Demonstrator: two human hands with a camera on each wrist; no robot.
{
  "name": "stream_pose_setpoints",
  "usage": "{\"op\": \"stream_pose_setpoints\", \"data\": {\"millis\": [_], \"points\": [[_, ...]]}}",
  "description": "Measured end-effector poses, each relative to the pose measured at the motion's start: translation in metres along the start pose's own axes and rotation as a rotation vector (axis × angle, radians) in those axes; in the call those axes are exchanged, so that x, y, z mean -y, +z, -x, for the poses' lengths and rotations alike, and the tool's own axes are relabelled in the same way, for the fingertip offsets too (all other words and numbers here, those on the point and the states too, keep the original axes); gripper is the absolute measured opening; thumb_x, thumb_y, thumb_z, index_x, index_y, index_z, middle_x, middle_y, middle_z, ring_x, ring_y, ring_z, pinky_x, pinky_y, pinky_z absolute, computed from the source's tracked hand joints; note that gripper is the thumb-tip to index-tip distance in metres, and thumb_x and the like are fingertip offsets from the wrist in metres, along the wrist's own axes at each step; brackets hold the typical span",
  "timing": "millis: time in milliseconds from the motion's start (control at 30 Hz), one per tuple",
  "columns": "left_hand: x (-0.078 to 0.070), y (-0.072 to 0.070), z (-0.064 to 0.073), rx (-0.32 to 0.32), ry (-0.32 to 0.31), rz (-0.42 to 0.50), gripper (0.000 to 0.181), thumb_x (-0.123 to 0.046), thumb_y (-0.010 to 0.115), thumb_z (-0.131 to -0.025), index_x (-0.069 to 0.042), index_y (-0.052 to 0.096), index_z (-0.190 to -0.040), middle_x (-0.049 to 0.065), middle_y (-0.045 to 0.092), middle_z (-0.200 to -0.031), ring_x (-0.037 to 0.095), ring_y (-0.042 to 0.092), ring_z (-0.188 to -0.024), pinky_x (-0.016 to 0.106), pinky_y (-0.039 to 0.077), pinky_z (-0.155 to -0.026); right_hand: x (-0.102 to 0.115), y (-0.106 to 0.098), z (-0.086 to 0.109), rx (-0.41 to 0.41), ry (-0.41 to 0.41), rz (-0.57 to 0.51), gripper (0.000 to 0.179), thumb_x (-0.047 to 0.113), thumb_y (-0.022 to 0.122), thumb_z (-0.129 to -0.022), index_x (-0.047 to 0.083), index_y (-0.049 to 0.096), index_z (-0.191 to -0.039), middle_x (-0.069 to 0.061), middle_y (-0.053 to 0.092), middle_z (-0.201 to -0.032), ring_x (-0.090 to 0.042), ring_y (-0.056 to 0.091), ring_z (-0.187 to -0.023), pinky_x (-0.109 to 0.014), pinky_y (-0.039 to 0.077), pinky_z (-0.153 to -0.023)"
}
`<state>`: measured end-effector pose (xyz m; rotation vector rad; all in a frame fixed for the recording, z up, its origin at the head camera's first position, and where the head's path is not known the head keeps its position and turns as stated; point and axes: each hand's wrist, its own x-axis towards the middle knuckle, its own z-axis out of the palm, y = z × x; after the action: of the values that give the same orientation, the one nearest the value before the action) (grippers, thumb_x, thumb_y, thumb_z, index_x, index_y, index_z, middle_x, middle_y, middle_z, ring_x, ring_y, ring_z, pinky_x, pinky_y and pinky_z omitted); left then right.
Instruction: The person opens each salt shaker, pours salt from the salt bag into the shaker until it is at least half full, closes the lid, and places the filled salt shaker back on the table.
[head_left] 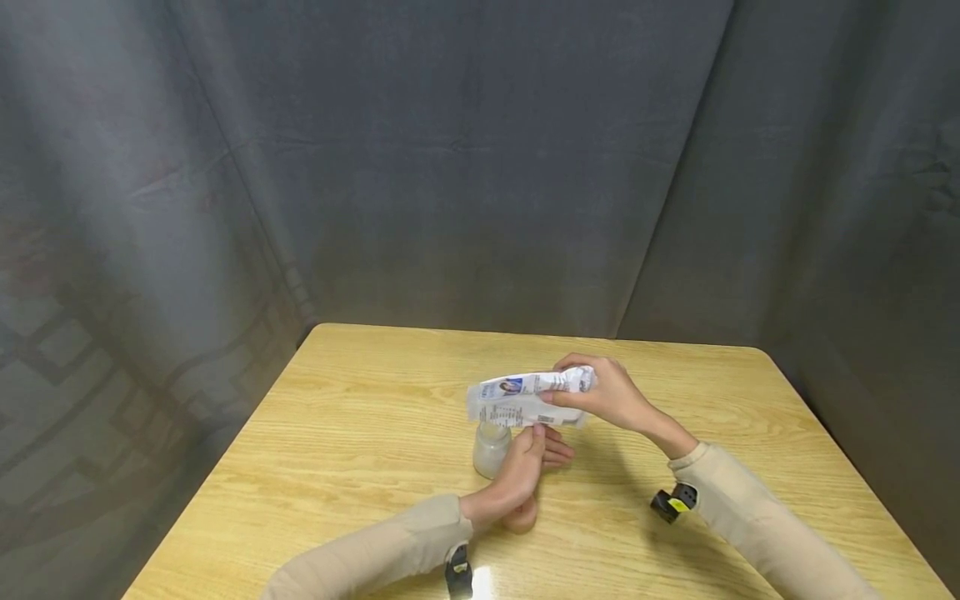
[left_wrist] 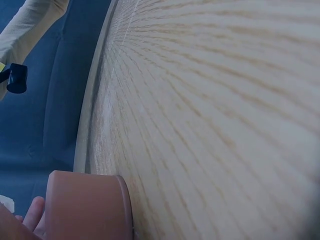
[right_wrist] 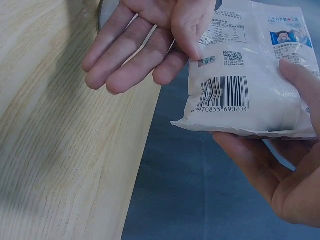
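My right hand (head_left: 611, 396) grips a white printed packet (right_wrist: 225, 65) near one end, with the thumb on the near face and the fingers curled behind. In the right wrist view its barcode and small print show. The packet's other end overlaps the mouth of a small translucent jar (head_left: 491, 450) in the head view. My left hand (right_wrist: 140, 42) is just right of the jar, palm turned outward and fingers straight, the thumb tip at the packet's lower edge. A pinkish-brown round pot (left_wrist: 90, 207) stands on the table close by the left wrist.
The wooden table (head_left: 360, 392) reaches back to a dark grey curtain (head_left: 465, 167), which also hangs on both sides. Black wrist devices are strapped at both sleeves, the right one (head_left: 675, 502) above the table and the left one (head_left: 459, 573) near the front.
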<state>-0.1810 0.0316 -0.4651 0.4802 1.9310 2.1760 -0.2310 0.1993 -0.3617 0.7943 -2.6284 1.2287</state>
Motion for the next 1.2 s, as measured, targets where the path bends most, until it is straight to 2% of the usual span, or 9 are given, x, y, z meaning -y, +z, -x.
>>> {"op": "stream_pose_setpoints", "data": {"millis": [100, 233, 500, 833, 1200], "points": [[0.0006, -0.0011, -0.0005, 0.007, 0.005, -0.015, 0.044, -0.021, 0.020, -0.111, 0.013, 0.047, -0.118, 0.029, 0.065, -0.106, 0.047, 0.064, -0.101, 0.049, 0.054, -0.093, 0.0006, -0.0002, -0.0003, 0.002, 0.001, -0.002, 0.038, 0.029, 0.085, -0.079, 0.008, 0.071, -0.108, -0.002, 0.073, -0.097, -0.010, 0.062, -0.067, -0.025, 0.049, -0.055], [0.0011, -0.0009, -0.0010, 0.010, 0.004, -0.015, 0.044, -0.020, 0.019, -0.111, 0.013, 0.047, -0.118, 0.029, 0.065, -0.106, 0.046, 0.064, -0.102, 0.048, 0.054, -0.093, 0.0017, -0.0007, -0.0001, -0.001, 0.004, 0.009, 0.040, 0.030, 0.085, -0.079, 0.008, 0.072, -0.109, -0.003, 0.073, -0.102, -0.010, 0.063, -0.073, -0.025, 0.051, -0.060], [0.0007, -0.0011, -0.0035, 0.006, -0.001, -0.010, 0.043, -0.019, 0.018, -0.111, 0.012, 0.047, -0.117, 0.030, 0.064, -0.107, 0.048, 0.063, -0.103, 0.051, 0.053, -0.094, 0.0019, -0.0020, -0.0015, -0.004, 0.000, 0.016, 0.039, 0.030, 0.085, -0.079, 0.009, 0.072, -0.109, -0.003, 0.072, -0.103, -0.011, 0.064, -0.076, -0.027, 0.052, -0.063], [-0.0019, -0.0028, -0.0001, 0.017, 0.002, -0.043, 0.044, -0.021, 0.019, -0.111, 0.012, 0.048, -0.118, 0.026, 0.066, -0.106, 0.042, 0.065, -0.102, 0.043, 0.056, -0.093, 0.0015, -0.0010, -0.0016, 0.013, -0.003, -0.018, 0.038, 0.029, 0.085, -0.079, 0.008, 0.071, -0.108, 0.000, 0.073, -0.095, -0.010, 0.062, -0.065, -0.024, 0.049, -0.053], [-0.0020, -0.0016, -0.0020, 0.012, -0.002, -0.016, 0.044, -0.021, 0.019, -0.111, 0.011, 0.047, -0.118, 0.030, 0.065, -0.108, 0.047, 0.063, -0.104, 0.049, 0.053, -0.095, 0.0016, -0.0025, -0.0033, 0.022, -0.009, -0.022, 0.039, 0.028, 0.085, -0.079, 0.007, 0.070, -0.109, 0.001, 0.073, -0.091, -0.010, 0.063, -0.062, -0.024, 0.048, -0.049]]}}
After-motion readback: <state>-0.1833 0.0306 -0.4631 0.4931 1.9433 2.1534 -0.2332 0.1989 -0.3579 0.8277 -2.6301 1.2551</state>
